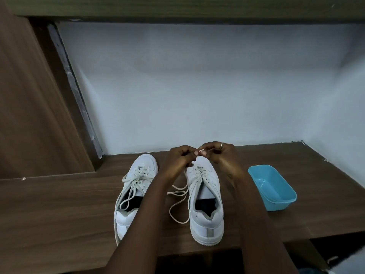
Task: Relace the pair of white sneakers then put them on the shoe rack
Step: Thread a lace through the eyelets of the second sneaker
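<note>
Blue tub (270, 184) rt of sneakers (206, 224); L arm (142, 214) crosses one; lace (201, 149) pinched.

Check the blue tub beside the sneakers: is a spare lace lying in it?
No, the blue plastic tub shows only its bare blue inside, with nothing lying in it.

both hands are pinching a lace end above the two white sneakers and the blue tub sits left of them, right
Not quite. In the head view the blue tub sits right of them, beside the right sneaker, not by the left sneaker. The rest holds: the left hand and right hand both pinch a lace end above the sneakers.
</note>
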Motion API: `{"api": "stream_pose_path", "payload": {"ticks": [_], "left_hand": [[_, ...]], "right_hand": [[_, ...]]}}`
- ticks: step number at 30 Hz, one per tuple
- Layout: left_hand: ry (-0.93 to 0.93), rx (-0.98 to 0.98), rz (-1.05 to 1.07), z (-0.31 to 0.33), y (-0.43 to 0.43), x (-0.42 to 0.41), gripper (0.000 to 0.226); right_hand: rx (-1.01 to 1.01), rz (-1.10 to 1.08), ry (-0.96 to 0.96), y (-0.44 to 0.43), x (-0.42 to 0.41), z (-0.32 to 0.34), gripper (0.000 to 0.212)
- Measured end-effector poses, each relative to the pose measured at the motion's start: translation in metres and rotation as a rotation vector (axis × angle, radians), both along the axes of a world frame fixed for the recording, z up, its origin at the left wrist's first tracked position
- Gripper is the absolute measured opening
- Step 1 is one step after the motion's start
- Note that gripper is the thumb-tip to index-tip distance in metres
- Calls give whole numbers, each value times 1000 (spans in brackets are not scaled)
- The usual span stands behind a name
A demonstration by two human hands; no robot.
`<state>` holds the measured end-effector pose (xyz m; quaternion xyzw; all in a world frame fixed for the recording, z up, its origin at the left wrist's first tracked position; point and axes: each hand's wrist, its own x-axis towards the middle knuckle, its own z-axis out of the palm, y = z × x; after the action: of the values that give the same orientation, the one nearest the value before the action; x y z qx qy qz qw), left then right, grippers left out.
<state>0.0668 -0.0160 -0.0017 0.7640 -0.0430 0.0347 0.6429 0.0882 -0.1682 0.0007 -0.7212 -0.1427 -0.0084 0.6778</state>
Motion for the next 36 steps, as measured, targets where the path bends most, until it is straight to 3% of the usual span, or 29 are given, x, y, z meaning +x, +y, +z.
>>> {"api": "stream_pose_path", "payload": {"ticks": [3,5,7,9,13,16,19,30,36], "left_hand": [[38,138,97,-3,2,2,25],[60,310,142,-8,2,4,29],[80,430,150,-14,1,6,30],[103,476,133,-20,-3,7,31],[81,589,102,-27,-15,7,17],[52,572,107,-31,-23,7,20],[83,510,116,-33,-27,6,19],[68,483,98,-38,-35,7,47],[104,536,80,-45,-46,7,35]], "right_hand": [[-206,-50,106,-5,3,-7,22],[-556,3,158,-11,3,-9,23],[-855,134,230,-13,-3,-10,42],[-992,179,265,-8,-9,-12,55],[-1153,89,152,7,-14,-22,33],[-1102,15,119,6,-14,-20,12],[-1005,-59,152,0,-10,-22,26],[-741,-81,310,-16,-3,-28,28],[-648,-86,407,-19,-3,-29,27]]}}
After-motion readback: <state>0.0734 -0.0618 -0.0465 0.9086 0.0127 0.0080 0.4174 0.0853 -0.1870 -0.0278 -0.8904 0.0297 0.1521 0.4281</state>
